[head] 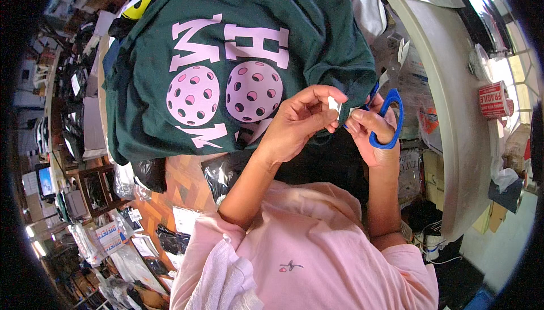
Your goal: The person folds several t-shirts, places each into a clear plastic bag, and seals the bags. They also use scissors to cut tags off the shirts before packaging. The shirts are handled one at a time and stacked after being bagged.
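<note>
A dark green garment [140,93] with pink printed letters and two pink perforated balls lies spread in front of me. My left hand [289,123] pinches a small white tag [334,103] between thumb and fingers, close to the garment's right side. Blue-handled scissors [398,116] hang on my right hand [374,133], one handle loop around the thumb. That hand's thumb and fingertips also meet at the garment's edge, by another small white piece [353,110]. The scissor blades are mostly hidden behind the hand.
A pale table [459,110] curves along the right, bearing a roll of red printed tape [493,99]. Plastic-wrapped items [414,76] lie between it and the garment. Packed shelves line the left; papers and black bags [170,238] lie over the parquet floor [187,182].
</note>
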A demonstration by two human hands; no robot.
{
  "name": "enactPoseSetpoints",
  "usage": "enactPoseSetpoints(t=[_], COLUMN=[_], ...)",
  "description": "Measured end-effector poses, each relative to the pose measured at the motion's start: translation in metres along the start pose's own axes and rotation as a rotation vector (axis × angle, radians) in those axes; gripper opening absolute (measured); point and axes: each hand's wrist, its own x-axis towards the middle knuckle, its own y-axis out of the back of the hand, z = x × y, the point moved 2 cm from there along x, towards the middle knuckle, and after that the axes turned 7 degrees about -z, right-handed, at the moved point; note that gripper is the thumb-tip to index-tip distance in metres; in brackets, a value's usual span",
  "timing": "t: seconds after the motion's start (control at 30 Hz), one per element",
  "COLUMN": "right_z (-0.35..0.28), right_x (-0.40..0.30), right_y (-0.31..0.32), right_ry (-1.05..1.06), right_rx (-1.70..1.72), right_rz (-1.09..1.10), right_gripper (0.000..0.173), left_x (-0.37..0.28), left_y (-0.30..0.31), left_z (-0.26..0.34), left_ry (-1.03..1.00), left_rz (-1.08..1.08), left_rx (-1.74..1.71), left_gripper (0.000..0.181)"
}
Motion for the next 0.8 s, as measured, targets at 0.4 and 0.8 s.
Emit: enactPoseSetpoints(t=[0.4,0.8], right_z=[-0.009,-0.018], right_x=[0.002,0.006], right_y=[-0.003,0.010], right_ry=[0.036,0.006], right_rx=[-0.150,-0.303], right_rz=[0.031,0.034], right_gripper=[0.026,0.029], left_x=[0.003,0.006], left_y=[0.008,0.003], left_z=[0.004,0.004], left_ry=[-0.011,0.049], left_rz=[0.068,0.107], left_rx=[0.090,0.206], left_gripper=[0.012,0.024])
